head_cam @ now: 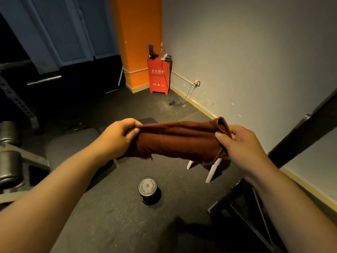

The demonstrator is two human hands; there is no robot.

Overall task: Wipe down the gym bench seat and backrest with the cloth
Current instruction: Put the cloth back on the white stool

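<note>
**Left hand (120, 136) and right hand (240, 143) grip the cloth (180, 141) in the air**

Both hands are curled round the ends of the brown cloth, thumbs on top, one end bunched in each fist. The cloth hangs stretched and loosely rolled between them, touching nothing else. It sits above and beyond the dumbbell (149, 189), which stands on end on the dark floor (113, 212).

The bench (73, 146), a dark padded slab, lies left of the dumbbell and beyond it, under the left forearm. The cloth is off the bench, up and to its right.

Around the dumbbell:
- Right and just beyond it, two white legs (213, 169) slant down to the floor, their tops hidden behind the cloth.
- Right and nearer, a black frame (242, 203) with thin struts fills the lower corner, under the right forearm.
- Far right, a black bar (300, 141) slants up across the pale wall (255, 61).
- Far left, a rack (12, 157) holds round metal weights, hard against the bench's left side.
- Well beyond, a red box (158, 75) stands in the corner beside an orange pillar (138, 37), with a cable (187, 94) trailing from a wall socket to the floor.

Open floor lies on all sides of the dumbbell, widest toward the camera and between it and the red box. The wall's pale skirting bounds that floor on the right; the bench's edge bounds it on the left.
</note>
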